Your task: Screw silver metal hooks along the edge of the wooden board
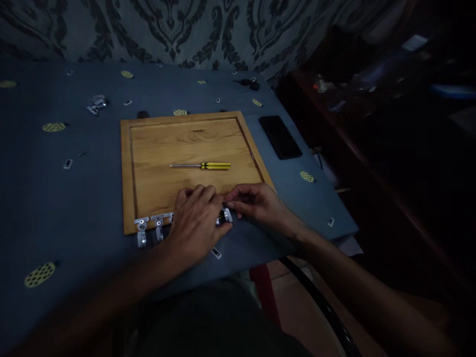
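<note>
Meeting over the near edge of the wooden panel (159, 148), the two hands flank a metal hinge (228, 215) toward that edge's right end. The hinge lies just right of the left hand (197, 215) and just left of the right hand's (266, 206) fingertips, so both are about equally near; its long axis seems to run across the edge, toward the person. The left hand is bent over the edge, thumb apart from the fingers and close below the hinge. The right thumb and forefinger come together beside it, though in this dim light I cannot tell whether either hand clamps anything. More hinges (142, 224) line the edge's left part. The panel's framed recess, the nearest thing to a container, holds a screwdriver (215, 165). Beyond the panel's far left corner lie metal pieces (97, 104); right of the panel, a phone (280, 137).
</note>
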{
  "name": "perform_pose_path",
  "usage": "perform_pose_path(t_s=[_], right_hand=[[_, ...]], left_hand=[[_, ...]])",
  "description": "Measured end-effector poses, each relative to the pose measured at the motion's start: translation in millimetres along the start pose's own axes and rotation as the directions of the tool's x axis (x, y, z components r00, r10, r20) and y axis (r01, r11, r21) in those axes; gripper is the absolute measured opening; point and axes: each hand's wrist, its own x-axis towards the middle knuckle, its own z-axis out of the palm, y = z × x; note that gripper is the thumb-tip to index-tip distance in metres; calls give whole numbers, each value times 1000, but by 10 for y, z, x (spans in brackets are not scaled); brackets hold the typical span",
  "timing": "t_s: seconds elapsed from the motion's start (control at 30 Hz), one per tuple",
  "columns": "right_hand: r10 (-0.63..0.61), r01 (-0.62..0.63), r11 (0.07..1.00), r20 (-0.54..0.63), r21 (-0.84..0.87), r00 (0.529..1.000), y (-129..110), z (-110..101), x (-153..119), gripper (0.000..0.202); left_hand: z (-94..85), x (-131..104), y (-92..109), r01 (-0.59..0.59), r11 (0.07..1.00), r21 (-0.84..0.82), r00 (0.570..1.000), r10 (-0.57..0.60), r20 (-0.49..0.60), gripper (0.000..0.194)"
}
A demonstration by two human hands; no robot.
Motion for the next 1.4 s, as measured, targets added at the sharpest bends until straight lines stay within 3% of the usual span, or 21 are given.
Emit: perform_pose_path(t_s=[0.23, 0.57, 0.9, 1.23, 1.4], right_hand=[[81, -81, 996, 9, 39, 997, 0, -6, 63, 40], [59, -59, 998, -36, 12, 998, 5, 51, 73, 41], [-124, 95, 983, -186, -156, 975, 138, 158, -38, 42], [-294, 188, 898, -226, -397, 929, 194, 172, -172, 32], [-526, 342, 714, -145, -611, 838, 272, 142, -279, 20]], left_hand=[[-12, -4, -2, 5, 1000, -30, 1000, -4, 21, 36], [-9, -3, -3, 10, 999, -44, 1000, -10, 4, 37], [49, -7, -22, 7, 999, -39, 998, -10, -58, 34], [9, -1, -11, 4, 999, -34, 999, -6, -44, 30], [23, -8, -20, -3, 1000, -28, 999, 2, -53, 30]])
